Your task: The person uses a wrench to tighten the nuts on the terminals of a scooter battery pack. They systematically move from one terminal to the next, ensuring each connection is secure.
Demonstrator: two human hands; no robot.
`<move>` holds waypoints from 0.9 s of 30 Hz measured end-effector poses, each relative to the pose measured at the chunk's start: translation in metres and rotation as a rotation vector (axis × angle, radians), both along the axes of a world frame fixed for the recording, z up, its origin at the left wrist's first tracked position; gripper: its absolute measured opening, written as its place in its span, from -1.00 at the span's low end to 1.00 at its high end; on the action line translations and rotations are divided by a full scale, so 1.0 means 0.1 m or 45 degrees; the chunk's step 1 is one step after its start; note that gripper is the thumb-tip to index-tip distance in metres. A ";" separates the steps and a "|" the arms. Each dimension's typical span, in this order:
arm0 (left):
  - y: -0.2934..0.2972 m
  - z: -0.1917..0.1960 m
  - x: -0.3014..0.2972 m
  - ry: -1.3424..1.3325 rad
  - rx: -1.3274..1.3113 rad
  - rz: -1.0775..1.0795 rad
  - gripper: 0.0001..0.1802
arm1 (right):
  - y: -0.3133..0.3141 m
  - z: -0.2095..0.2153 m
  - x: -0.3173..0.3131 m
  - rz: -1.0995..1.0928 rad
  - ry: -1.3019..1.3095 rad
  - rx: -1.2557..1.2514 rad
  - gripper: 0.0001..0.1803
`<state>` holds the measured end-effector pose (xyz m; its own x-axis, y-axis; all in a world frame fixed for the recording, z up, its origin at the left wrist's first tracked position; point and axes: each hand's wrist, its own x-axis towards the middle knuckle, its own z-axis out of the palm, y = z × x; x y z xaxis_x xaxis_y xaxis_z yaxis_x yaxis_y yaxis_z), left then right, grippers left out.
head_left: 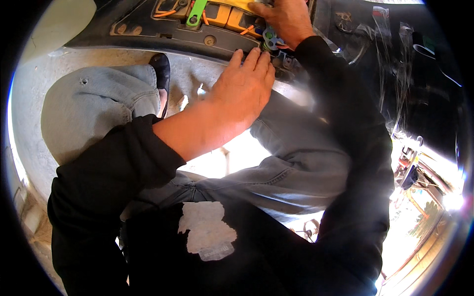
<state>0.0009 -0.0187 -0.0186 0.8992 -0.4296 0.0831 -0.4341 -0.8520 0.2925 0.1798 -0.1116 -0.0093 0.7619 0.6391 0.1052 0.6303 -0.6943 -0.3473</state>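
Note:
My left hand (242, 86) lies with its fingers stretched out on the near edge of a black plastic panel (190, 42). My right hand (288, 22) reaches over the panel's recess, its thumb against a yellow piece (237, 4); its other fingers are largely out of sight at the top edge. Inside the recess sit yellow-orange battery-like blocks (218, 16) with orange wires (205, 18). A bright green bar (196, 12) crosses them, fastened by a bolt. Between my hands is a small greyish-blue round part (269, 38) with holes.
My bent legs in grey jeans (98, 93) are on both sides of the panel's near edge, over a pale concrete floor (190, 74). Dark sheeting with clear tape strips (405, 64) covers the right side. A pale rounded surface (54, 24) stands at upper left.

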 end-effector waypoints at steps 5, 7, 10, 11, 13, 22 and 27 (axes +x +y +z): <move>0.04 0.03 -0.04 -0.011 -0.026 -0.050 -0.14 | 0.07 -0.15 0.15 0.569 -0.024 0.016 -0.67; 0.06 0.01 -0.03 -0.036 -0.059 -0.046 -0.20 | 0.07 -0.06 0.15 0.484 -0.030 -0.012 -0.67; 0.05 0.01 -0.02 -0.058 -0.074 -0.051 -0.31 | 0.10 -0.04 0.11 0.473 -0.094 -0.075 -0.68; 0.06 0.02 -0.01 -0.055 -0.051 -0.055 -0.35 | 0.12 -0.03 0.10 0.514 -0.100 -0.104 -0.68; 0.06 0.04 -0.01 -0.069 -0.031 -0.060 -0.38 | 0.13 0.00 0.12 0.574 -0.078 -0.084 -0.68; 0.03 0.02 0.00 -0.085 -0.021 -0.035 -0.37 | 0.01 0.02 0.24 0.131 0.268 0.100 -0.49; 0.02 0.04 0.01 -0.057 -0.038 -0.046 -0.34 | -0.05 -0.05 0.26 0.083 -0.038 0.029 -0.52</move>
